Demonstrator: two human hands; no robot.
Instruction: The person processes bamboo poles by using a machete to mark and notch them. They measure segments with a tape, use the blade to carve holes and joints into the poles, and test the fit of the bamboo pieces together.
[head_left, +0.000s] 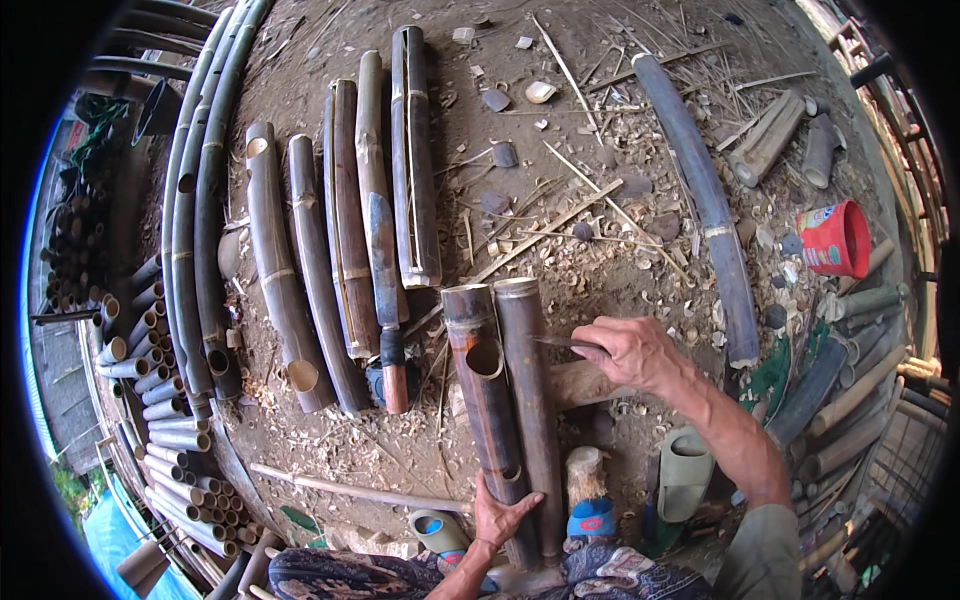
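Two dark bamboo poles lean side by side in front of me: a left bamboo pole (478, 400) with an oval hole cut near its top, and a plain right bamboo pole (527, 400). Near their lower ends, my left hand (500, 515) grips them, its thumb lying across the right one. My right hand (632, 352) is closed round a small knife (575, 343); its handle is mostly hidden in the fist. The thin blade points left and meets the upper part of the right pole, or lies just before it; I cannot tell whether it touches.
A machete (383, 260) lies among several cut bamboo lengths (275, 270) on the left. Beneath the poles runs a log (585, 384). One long bamboo piece (705, 200) lies right, near a red bucket (835, 240). Stacked bamboo (180, 440) lines the left. Shavings litter the dirt.
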